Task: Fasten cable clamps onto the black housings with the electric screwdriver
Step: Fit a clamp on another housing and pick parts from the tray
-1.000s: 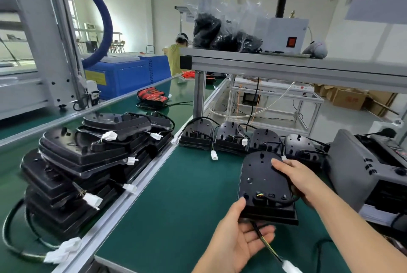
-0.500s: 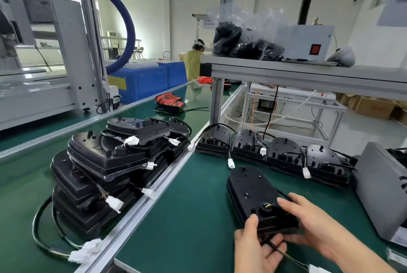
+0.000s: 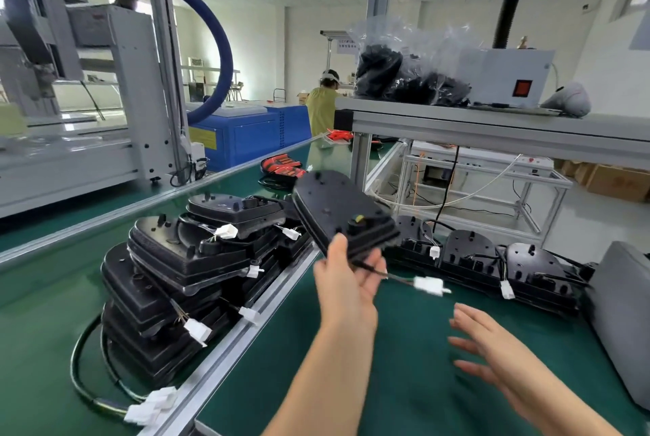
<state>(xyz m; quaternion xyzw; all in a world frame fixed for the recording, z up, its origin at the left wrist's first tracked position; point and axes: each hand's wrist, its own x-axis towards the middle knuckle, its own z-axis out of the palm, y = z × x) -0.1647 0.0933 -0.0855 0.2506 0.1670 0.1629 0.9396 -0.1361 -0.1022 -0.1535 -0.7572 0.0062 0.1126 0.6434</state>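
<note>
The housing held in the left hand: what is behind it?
A row of housings on the green mat shows to its right; the held housing covers the row's left end, so the count is hidden.

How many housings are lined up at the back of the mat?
3 visible: left housing beside the held housing, middle housing, right housing. The held one, in the left hand, may hide more.

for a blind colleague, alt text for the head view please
A left hand holds a black housing up over a green bench, its white plug dangling; the right hand hovers open. A stack of housings lies at left, a row behind.
</note>
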